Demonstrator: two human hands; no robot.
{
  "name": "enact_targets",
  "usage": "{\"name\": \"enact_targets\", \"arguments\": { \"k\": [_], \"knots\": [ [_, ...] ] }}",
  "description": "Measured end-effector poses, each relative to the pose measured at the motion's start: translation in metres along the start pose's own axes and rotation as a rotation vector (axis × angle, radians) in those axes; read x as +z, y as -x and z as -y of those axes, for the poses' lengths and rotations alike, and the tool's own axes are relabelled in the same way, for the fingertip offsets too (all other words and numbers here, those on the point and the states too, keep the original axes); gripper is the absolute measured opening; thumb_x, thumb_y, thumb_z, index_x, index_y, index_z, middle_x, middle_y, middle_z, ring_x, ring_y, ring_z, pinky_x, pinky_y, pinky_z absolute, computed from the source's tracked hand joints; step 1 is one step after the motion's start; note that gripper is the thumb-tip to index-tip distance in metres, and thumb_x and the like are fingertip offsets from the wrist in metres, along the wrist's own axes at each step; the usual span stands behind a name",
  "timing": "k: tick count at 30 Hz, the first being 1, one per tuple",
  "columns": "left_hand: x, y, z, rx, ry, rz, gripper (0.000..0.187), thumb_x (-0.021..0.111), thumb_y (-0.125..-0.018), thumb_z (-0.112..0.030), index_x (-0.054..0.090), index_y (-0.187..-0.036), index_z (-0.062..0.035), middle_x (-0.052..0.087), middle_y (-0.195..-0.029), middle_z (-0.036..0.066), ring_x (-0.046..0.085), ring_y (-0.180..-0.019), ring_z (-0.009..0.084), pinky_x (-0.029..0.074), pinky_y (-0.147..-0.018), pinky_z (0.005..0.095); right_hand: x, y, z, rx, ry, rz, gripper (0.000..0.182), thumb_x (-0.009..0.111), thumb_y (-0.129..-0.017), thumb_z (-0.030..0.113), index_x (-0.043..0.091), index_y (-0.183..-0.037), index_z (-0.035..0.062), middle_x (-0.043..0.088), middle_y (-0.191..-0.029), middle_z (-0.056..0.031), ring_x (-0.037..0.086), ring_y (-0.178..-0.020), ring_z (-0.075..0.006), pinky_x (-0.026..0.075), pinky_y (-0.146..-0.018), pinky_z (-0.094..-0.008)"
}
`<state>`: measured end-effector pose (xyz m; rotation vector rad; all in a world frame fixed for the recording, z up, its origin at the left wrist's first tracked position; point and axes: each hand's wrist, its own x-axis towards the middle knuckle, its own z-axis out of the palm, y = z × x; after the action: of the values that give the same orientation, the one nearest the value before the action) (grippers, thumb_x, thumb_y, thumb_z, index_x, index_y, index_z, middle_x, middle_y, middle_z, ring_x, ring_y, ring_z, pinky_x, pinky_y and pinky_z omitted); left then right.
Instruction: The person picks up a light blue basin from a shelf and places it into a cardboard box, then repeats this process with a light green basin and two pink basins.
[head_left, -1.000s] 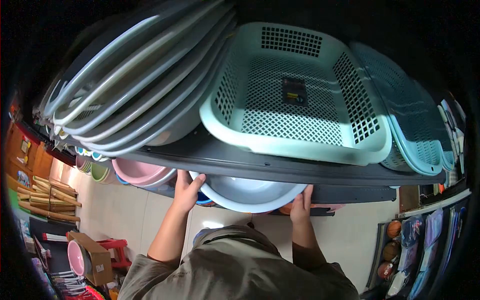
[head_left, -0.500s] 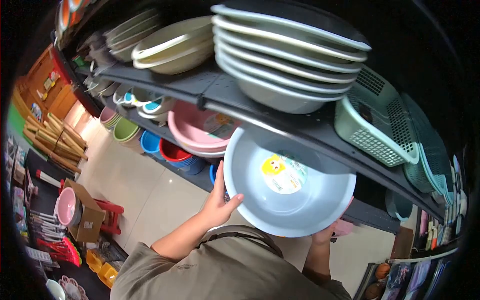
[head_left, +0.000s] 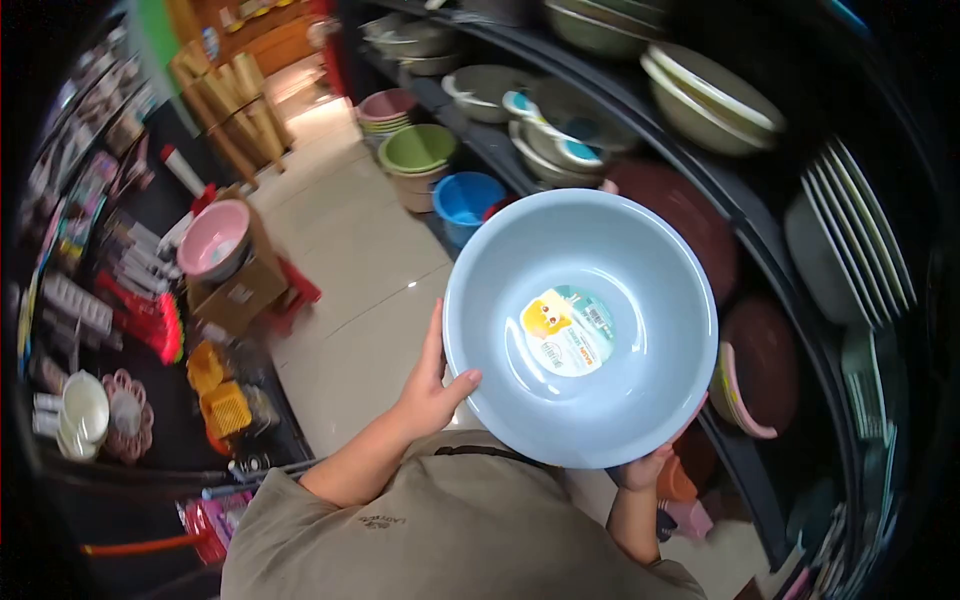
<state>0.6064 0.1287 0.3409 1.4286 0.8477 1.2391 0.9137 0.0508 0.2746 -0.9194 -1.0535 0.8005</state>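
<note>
A light blue plastic washbasin (head_left: 640,400) is held in front of my body, its open side facing me. On its inner base is a round sticker (head_left: 570,332) with a yellow cartoon figure. My left hand (head_left: 428,388) grips the left rim, thumb over the edge and fingers behind the wall. Down at the lower right rim, my right hand (head_left: 648,467) supports the basin from underneath; most of its fingers are hidden behind it.
Dark shelving (head_left: 690,150) runs along the right with stacked bowls (head_left: 710,100). Beyond the basin stand a blue bucket (head_left: 468,203) and a green bucket (head_left: 418,152) by the tiled aisle (head_left: 350,270). At left, a pink basin (head_left: 213,238) sits on a cardboard box (head_left: 240,300).
My view has swung left toward the aisle. The basin, still in both hands, has come away from under the shelf edge, and its whole rim now shows.
</note>
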Motion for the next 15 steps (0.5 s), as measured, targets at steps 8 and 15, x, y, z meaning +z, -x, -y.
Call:
{"name": "enact_targets", "arguments": {
  "k": [8,15],
  "knots": [
    [-0.101,0.099,-0.014,-0.013,-0.043,-0.574,0.085,0.055,-0.084,-0.005,-0.005,-0.143,0.0016,0.016,-0.147,0.016,0.019,-0.135,0.0231,0.016,-0.109,0.0343,0.171,-0.052,-0.005,0.056,-0.065,0.521,0.085,0.047,-0.088,0.045,-0.001,-0.145,0.0049,0.009,-0.151,-0.0118,0.016,-0.137,-0.0263,0.013,-0.111,-0.0385],
    [-0.151,0.145,-0.03,-0.147,-0.017,-1.012,0.074,0.05,-0.085,0.001,0.004,-0.143,0.001,0.028,-0.142,0.016,0.033,-0.128,0.0216,0.027,-0.105,0.0319,0.3,-0.065,-0.033,0.408,-0.138,0.855,0.071,0.043,-0.092,0.032,0.007,-0.144,0.0008,0.018,-0.149,-0.0112,0.023,-0.135,-0.0215,0.019,-0.109,-0.0334]
  ]
}}
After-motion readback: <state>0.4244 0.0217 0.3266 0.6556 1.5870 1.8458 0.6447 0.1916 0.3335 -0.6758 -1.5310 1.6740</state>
